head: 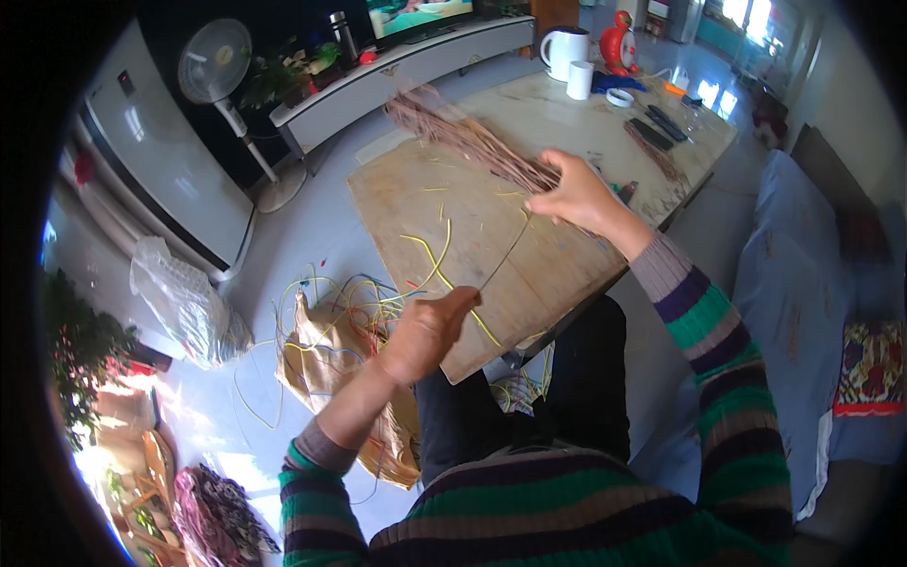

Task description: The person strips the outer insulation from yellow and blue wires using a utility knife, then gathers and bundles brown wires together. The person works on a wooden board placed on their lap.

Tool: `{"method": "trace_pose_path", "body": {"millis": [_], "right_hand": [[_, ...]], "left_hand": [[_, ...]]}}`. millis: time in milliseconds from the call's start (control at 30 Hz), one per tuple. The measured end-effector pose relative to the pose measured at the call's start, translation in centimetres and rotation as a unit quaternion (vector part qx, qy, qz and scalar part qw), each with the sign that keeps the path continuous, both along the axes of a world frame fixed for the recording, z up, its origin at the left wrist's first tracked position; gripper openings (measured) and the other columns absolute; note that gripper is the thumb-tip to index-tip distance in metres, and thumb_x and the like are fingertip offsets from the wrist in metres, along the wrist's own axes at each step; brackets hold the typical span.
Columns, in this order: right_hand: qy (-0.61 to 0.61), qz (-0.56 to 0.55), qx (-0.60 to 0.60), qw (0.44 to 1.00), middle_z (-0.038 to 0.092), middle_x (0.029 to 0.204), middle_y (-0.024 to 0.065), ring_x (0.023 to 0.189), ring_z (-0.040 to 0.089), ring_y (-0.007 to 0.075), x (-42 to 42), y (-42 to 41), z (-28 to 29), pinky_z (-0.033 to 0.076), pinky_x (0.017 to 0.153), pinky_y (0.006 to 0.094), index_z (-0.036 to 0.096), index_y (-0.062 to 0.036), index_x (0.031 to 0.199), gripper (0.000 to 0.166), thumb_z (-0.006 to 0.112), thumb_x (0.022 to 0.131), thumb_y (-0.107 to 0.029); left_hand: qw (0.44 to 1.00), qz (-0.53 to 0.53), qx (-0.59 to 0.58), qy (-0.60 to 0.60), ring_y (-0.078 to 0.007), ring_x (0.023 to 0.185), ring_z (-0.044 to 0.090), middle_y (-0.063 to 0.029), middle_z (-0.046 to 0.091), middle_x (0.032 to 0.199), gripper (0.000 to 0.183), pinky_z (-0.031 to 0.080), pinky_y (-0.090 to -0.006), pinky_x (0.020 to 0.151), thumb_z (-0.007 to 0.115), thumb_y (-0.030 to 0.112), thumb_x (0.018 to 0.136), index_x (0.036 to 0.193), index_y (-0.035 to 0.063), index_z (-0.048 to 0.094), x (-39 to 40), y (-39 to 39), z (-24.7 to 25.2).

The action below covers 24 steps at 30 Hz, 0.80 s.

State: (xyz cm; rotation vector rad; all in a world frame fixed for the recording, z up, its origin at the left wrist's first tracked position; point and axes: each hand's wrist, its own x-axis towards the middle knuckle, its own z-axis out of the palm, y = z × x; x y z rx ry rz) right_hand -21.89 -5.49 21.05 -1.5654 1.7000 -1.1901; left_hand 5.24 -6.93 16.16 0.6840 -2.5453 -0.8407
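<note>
My right hand [570,195] grips one end of a bundle of thin reddish-brown strands [468,138], probably bare wire, raised over a worn wooden board [545,262]. A single thin strand [506,251] runs from beside that hand down to my left hand [429,329], which pinches its near end between thumb and fingers. Yellow insulated wires [436,266] lie on the board beside my left hand, among small yellow scraps of insulation. The far end of the bundle is blurred.
A sack [312,354] with tangled coloured wires stands on the floor at left. On the marble-look table [510,99] are a white kettle [569,53], a white cup [579,80], a tape roll [619,98], black tools [666,122] and a smaller strand bundle [655,152]. A fan [216,64] stands behind.
</note>
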Motion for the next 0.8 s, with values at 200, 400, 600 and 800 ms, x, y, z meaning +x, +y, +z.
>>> {"method": "trace_pose_path", "body": {"millis": [200,400,600,800], "right_hand": [[-0.056,0.087,0.118,0.988,0.057,0.078,0.0053,0.058,0.052,0.0076,1.1,1.2,-0.5,0.042,0.049,0.0229,0.044,0.0075,0.117,0.056,0.073,0.073,-0.012],[-0.297,0.223,0.104,0.923,0.060,0.094,0.0087,0.072,0.053,0.0084,0.8,2.7,-0.5,0.045,0.061,0.0235,0.041,0.0041,0.123,0.056,0.066,0.074,-0.005],[0.195,0.091,-0.048,0.975,0.062,0.099,0.0157,0.087,0.062,0.0256,1.2,1.2,-2.0,0.049,0.073,0.0356,0.036,0.0050,0.124,0.058,0.062,0.074,-0.007],[0.463,0.085,0.009,0.882,0.059,0.078,0.0198,0.073,0.060,0.0378,2.5,0.4,-2.9,0.048,0.063,0.0437,0.042,0.0004,0.107,0.045,0.066,0.070,-0.012]], "left_hand": [[0.949,0.026,-0.302,-0.087,-0.0258,0.062,0.062,-0.0078,0.058,0.069,0.020,0.048,-0.0345,0.050,0.055,0.003,0.076,0.095,0.0084,0.056,3.6,0.0,2.6],[0.913,0.051,-0.397,-0.083,-0.0191,0.059,0.056,-0.0030,0.048,0.064,0.031,0.044,-0.0314,0.048,0.057,0.004,0.070,0.101,0.0088,0.058,5.5,0.6,5.2],[0.862,-0.047,-0.490,-0.123,-0.0141,0.063,0.054,-0.0012,0.047,0.068,0.030,0.043,-0.0269,0.050,0.057,0.009,0.070,0.099,0.0046,0.057,4.4,1.0,8.4],[0.794,-0.152,-0.567,-0.158,-0.0144,0.062,0.054,-0.0011,0.047,0.068,0.025,0.044,-0.0277,0.052,0.058,0.011,0.073,0.098,0.0073,0.057,0.7,-0.8,12.8]]}}
